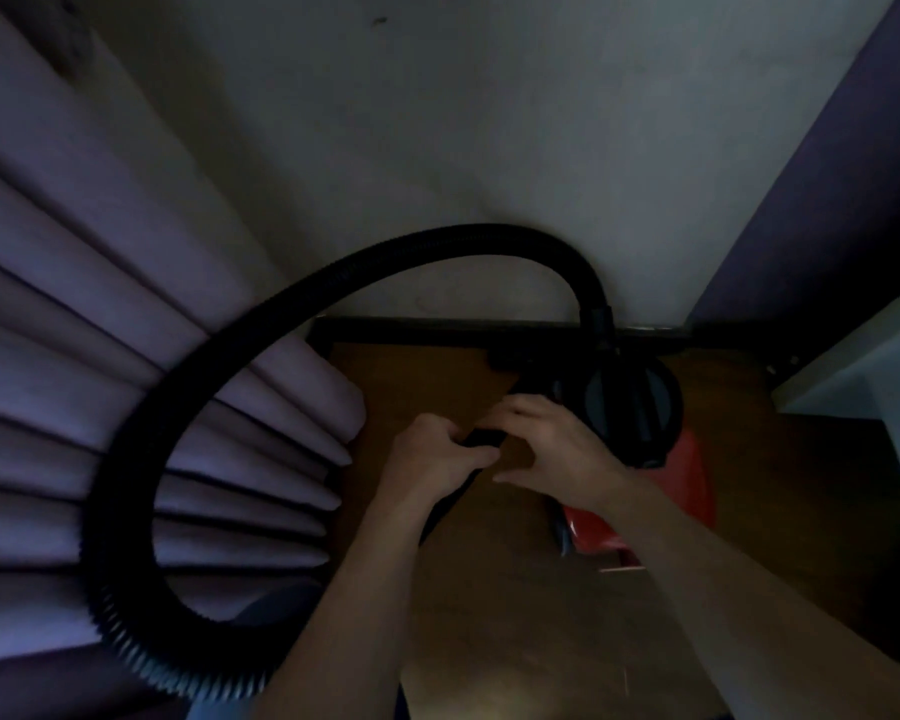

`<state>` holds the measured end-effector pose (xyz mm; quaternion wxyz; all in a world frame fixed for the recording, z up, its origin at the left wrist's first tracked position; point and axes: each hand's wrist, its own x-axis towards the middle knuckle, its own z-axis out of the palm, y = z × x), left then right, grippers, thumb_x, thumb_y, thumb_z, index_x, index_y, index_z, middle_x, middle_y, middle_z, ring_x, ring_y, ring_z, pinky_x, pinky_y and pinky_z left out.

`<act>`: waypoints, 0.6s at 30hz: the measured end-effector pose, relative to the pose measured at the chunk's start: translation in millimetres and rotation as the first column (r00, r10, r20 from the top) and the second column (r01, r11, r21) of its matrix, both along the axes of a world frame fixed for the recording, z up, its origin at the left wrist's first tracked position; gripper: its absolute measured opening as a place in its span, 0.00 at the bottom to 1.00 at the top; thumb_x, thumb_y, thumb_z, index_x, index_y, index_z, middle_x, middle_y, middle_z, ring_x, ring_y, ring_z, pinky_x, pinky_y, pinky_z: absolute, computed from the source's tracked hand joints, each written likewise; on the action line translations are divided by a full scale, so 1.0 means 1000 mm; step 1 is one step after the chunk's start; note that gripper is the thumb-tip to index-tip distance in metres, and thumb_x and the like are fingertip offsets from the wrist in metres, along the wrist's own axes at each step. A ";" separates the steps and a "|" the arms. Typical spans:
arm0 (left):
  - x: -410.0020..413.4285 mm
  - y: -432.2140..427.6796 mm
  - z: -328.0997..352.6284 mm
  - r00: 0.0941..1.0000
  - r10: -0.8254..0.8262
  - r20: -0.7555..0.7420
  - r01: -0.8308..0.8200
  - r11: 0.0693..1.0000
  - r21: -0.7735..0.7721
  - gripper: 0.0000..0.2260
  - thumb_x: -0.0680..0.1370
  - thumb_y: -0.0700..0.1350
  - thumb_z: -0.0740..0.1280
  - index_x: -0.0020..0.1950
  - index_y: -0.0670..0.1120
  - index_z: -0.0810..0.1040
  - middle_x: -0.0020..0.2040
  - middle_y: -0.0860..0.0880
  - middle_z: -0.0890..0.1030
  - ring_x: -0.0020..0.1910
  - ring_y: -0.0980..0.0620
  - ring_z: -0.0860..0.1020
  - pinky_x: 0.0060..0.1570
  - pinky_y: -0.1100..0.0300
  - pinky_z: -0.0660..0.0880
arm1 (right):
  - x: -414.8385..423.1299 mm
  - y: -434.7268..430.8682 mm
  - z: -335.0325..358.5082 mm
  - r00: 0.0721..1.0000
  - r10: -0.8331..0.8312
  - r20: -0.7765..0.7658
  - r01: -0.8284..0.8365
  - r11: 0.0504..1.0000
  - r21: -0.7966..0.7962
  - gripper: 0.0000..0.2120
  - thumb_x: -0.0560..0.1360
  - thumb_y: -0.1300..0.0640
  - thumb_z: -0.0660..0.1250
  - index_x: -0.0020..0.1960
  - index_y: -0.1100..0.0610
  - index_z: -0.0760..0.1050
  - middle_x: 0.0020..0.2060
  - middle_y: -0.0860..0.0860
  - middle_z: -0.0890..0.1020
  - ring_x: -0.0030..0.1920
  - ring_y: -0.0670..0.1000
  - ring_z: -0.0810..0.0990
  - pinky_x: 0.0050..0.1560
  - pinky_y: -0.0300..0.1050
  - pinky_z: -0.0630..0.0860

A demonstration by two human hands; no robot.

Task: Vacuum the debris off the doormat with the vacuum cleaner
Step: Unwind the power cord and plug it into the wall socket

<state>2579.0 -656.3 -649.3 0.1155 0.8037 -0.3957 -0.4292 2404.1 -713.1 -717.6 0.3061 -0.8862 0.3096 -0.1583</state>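
Black hose (411, 247) loops from the red vacuum (630, 407). Our left hand (432, 454) grips its free end, while our right hand (552, 444) touches it, grip unclear, probably steadying it for fitting.

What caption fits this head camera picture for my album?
In dim light, left hand grips the black hose of a red vacuum cleaner, right hand alongside.

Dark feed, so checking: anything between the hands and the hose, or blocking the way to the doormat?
Nothing visible: the left hand already grips the hose near its end, the right hand close beside it. The doormat is out of view, so that path can't be judged.
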 end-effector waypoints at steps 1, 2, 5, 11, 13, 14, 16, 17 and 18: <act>0.000 0.009 0.008 1.000 -0.006 0.015 0.007 1.000 -0.028 0.23 0.70 0.57 0.77 0.61 0.47 0.80 0.55 0.51 0.82 0.52 0.52 0.81 0.48 0.57 0.78 | 0.005 0.000 -0.003 1.000 0.025 0.013 -0.025 1.000 0.011 0.29 0.69 0.53 0.81 0.68 0.53 0.79 0.63 0.52 0.81 0.65 0.54 0.77 0.65 0.56 0.76; -0.001 0.020 0.016 1.000 -0.006 0.026 0.008 0.998 -0.064 0.24 0.72 0.56 0.76 0.64 0.47 0.78 0.57 0.52 0.81 0.56 0.52 0.80 0.54 0.56 0.78 | 0.011 -0.001 -0.005 0.998 0.047 0.030 -0.048 0.999 0.009 0.27 0.70 0.54 0.81 0.67 0.52 0.80 0.62 0.52 0.81 0.63 0.54 0.78 0.64 0.54 0.76; -0.004 0.056 0.042 1.000 -0.009 0.003 0.010 0.957 -0.290 0.22 0.75 0.51 0.75 0.68 0.50 0.76 0.56 0.60 0.78 0.60 0.61 0.77 0.59 0.66 0.74 | 0.026 0.002 -0.004 0.993 0.096 0.070 -0.097 0.995 0.007 0.20 0.71 0.55 0.80 0.62 0.53 0.83 0.57 0.50 0.84 0.58 0.50 0.80 0.59 0.49 0.76; -0.021 0.116 0.065 0.968 -0.008 -0.250 -0.135 0.826 -0.547 0.19 0.74 0.48 0.75 0.65 0.51 0.80 0.61 0.60 0.82 0.63 0.65 0.77 0.62 0.67 0.75 | 0.031 -0.010 0.005 0.992 0.056 0.111 -0.066 0.993 0.097 0.19 0.71 0.53 0.80 0.62 0.50 0.84 0.57 0.43 0.82 0.58 0.39 0.76 0.61 0.32 0.68; -0.023 0.123 0.067 0.963 -0.018 -0.270 -0.138 0.826 -0.546 0.19 0.73 0.52 0.74 0.64 0.51 0.80 0.61 0.60 0.82 0.63 0.63 0.78 0.61 0.64 0.76 | 0.033 -0.014 0.009 0.982 0.005 0.190 -0.034 0.988 0.149 0.20 0.70 0.56 0.81 0.61 0.50 0.84 0.57 0.44 0.83 0.58 0.40 0.78 0.62 0.31 0.70; -0.022 0.123 0.066 0.959 0.000 -0.282 -0.159 0.825 -0.542 0.19 0.73 0.54 0.73 0.62 0.52 0.81 0.59 0.60 0.82 0.62 0.62 0.79 0.61 0.62 0.77 | 0.034 -0.017 0.012 0.971 -0.032 0.237 -0.010 0.985 0.174 0.20 0.69 0.56 0.81 0.60 0.50 0.84 0.56 0.44 0.84 0.59 0.41 0.80 0.63 0.34 0.73; -0.017 0.118 0.064 0.957 0.078 -0.279 -0.226 0.806 -0.548 0.15 0.72 0.54 0.72 0.57 0.52 0.83 0.54 0.58 0.85 0.57 0.61 0.81 0.58 0.59 0.80 | 0.036 -0.022 0.025 0.943 -0.110 0.315 0.034 0.971 0.237 0.21 0.68 0.55 0.81 0.60 0.48 0.83 0.56 0.43 0.84 0.60 0.42 0.80 0.65 0.38 0.75; -0.014 0.112 0.063 0.955 0.130 -0.268 -0.264 0.784 -0.562 0.13 0.73 0.53 0.73 0.55 0.51 0.83 0.51 0.57 0.85 0.54 0.61 0.82 0.56 0.61 0.80 | 0.036 -0.024 0.033 0.925 -0.143 0.353 0.048 0.963 0.266 0.21 0.68 0.54 0.81 0.60 0.48 0.83 0.56 0.42 0.83 0.60 0.43 0.80 0.65 0.38 0.75; -0.011 0.104 0.064 0.950 0.186 -0.249 -0.301 0.757 -0.580 0.11 0.73 0.51 0.73 0.54 0.50 0.83 0.50 0.56 0.85 0.52 0.61 0.83 0.53 0.65 0.80 | 0.037 -0.027 0.041 0.904 -0.169 0.394 0.053 0.956 0.289 0.21 0.68 0.53 0.80 0.60 0.48 0.83 0.56 0.41 0.83 0.60 0.43 0.81 0.65 0.38 0.74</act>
